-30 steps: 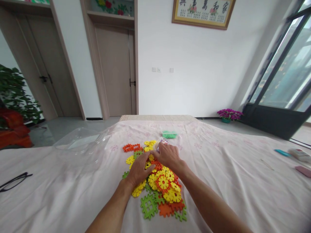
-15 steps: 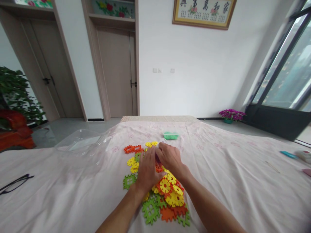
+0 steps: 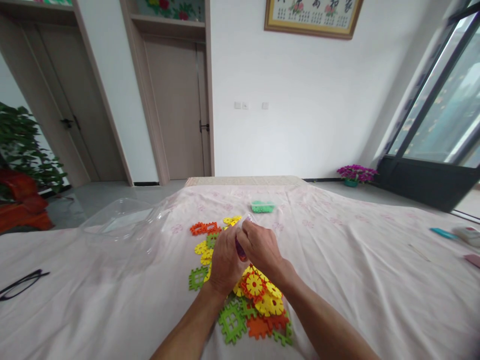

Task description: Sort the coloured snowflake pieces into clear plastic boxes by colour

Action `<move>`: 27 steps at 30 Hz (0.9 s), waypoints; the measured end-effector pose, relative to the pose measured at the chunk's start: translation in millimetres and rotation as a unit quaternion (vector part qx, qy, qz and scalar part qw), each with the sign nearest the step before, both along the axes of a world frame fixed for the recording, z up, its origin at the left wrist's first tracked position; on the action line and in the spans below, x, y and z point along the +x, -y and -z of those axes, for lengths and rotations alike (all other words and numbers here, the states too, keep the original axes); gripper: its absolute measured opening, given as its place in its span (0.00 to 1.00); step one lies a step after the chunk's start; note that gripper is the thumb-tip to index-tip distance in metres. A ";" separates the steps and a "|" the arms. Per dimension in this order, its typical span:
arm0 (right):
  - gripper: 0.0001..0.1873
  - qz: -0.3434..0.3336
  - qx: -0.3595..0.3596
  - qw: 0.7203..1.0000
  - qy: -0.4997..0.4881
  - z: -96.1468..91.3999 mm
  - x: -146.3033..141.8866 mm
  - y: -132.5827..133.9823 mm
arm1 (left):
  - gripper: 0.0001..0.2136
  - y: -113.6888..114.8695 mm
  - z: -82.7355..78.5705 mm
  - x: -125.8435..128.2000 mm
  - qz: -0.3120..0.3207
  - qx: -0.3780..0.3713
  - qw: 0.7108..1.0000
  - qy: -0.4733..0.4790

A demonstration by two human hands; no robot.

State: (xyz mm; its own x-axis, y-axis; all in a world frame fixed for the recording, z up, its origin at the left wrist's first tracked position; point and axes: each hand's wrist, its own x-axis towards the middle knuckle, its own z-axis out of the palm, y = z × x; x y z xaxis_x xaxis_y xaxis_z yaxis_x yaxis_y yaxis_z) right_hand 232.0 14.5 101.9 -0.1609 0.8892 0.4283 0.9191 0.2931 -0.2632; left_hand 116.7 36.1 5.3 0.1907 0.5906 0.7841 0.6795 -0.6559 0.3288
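Note:
My left hand (image 3: 225,261) and my right hand (image 3: 261,244) meet above a heap of toy pieces. Both are closed round a small clear plastic bag (image 3: 241,251) with dark red or purple contents; its transparent end sticks up beyond my fingers. What exactly is inside cannot be made out. Below and around my wrists lie yellow notched discs (image 3: 254,284), green square lattice pieces (image 3: 232,321) and orange toothed pieces (image 3: 258,327). More orange squares (image 3: 205,228) lie past my left hand. My hands hide part of the heap.
A clear tub of green bits (image 3: 263,206) stands beyond my hands on the pale flowered cloth (image 3: 337,280). An upturned-looking clear plastic container (image 3: 123,220) is at left, with black-framed glasses (image 3: 23,284) nearer. A blue item (image 3: 443,233) and a whitish object (image 3: 467,235) lie far right.
My hands have drawn closer round the bag and its clear end now shows above the fingers. My left fingers, straighter before, are now curled. The view has tilted slightly down.

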 end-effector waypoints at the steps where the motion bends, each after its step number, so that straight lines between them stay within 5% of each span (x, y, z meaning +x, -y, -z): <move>1: 0.15 0.002 0.000 1.000 -0.004 -0.9 1.0 0.3 | 0.35 -0.3 -0.5 -1.4 -0.004 0.006 1.000 0.002; 12: 0.14 0.119 0.046 0.987 -0.096 -37.9 49.7 -0.3 | 0.45 -11.0 7.2 -25.5 -0.034 0.007 0.996 0.078; 17: 0.15 0.143 0.023 0.985 -0.098 -44.0 73.7 -1.2 | 0.38 -8.5 -18.3 -31.9 0.024 0.063 0.998 0.006; 27: 0.17 0.126 0.004 0.976 -0.180 -43.9 113.2 -7.7 | 0.25 8.8 -60.4 -45.3 0.023 0.110 0.966 -0.233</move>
